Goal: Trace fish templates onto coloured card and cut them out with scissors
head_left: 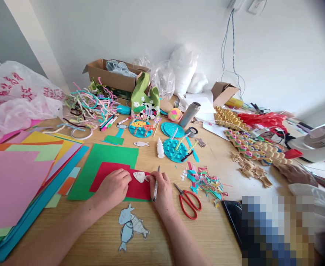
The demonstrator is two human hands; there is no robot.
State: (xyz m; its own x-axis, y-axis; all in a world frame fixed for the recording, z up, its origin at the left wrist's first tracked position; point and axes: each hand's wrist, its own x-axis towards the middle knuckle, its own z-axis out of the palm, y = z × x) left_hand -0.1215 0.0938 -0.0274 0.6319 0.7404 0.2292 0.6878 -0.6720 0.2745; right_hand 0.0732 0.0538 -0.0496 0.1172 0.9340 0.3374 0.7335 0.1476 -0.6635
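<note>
A red sheet [104,173] lies on a larger green sheet [87,177]. My left hand [116,183] rests on the red sheet, fingers bent together, and whatever may be under them is hidden. My right hand [161,190] grips a pen [156,186], which slants upward between its fingers. A small white paper fish [139,177] lies on the red sheet between my hands, its tail beside my right fingers. Below, several cut-out grey-blue paper fish [127,231] overlap on the table. Red-handled scissors [188,203] lie to the right of my right hand.
Coloured paper [12,181] is stacked at left. Paper scraps [205,183] and a black phone [232,218] lie at right. Behind are blue discs [175,150], a white bottle [160,148], a metal flask [189,115] and pipe cleaners [92,101]. Another person's hand [298,174] is at far right.
</note>
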